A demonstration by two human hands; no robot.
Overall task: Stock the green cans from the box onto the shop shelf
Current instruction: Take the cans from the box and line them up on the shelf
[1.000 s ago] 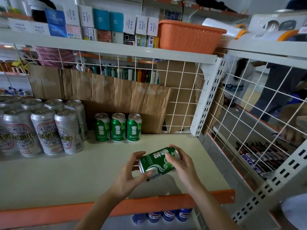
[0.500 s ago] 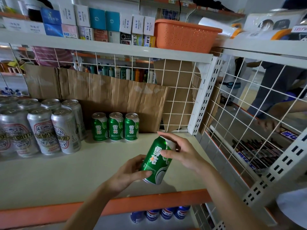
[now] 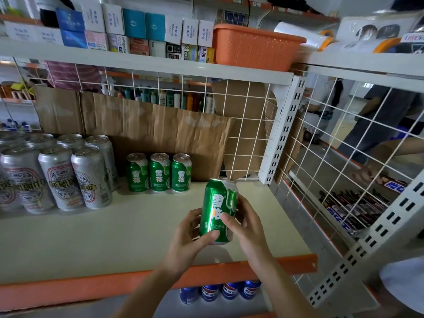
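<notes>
I hold one green can (image 3: 218,207) nearly upright above the front right part of the cream shelf (image 3: 128,239). My left hand (image 3: 190,239) grips its lower left side and base. My right hand (image 3: 245,226) wraps its right side, thumb across the label. Three more green cans (image 3: 158,172) stand in a row at the back of the shelf, against a sheet of brown cardboard (image 3: 160,134). The box is not in view.
Several tall silver cans (image 3: 59,175) crowd the shelf's left part. A white wire grid (image 3: 247,125) closes the back and right side. An orange basket (image 3: 254,45) and small boxes sit on the shelf above. Blue cans (image 3: 220,291) stand below. Another person's hand (image 3: 367,174) reaches beyond the grid at right.
The can went from lying sideways between my hands to nearly upright. Both hands carried it slightly forward over the shelf.
</notes>
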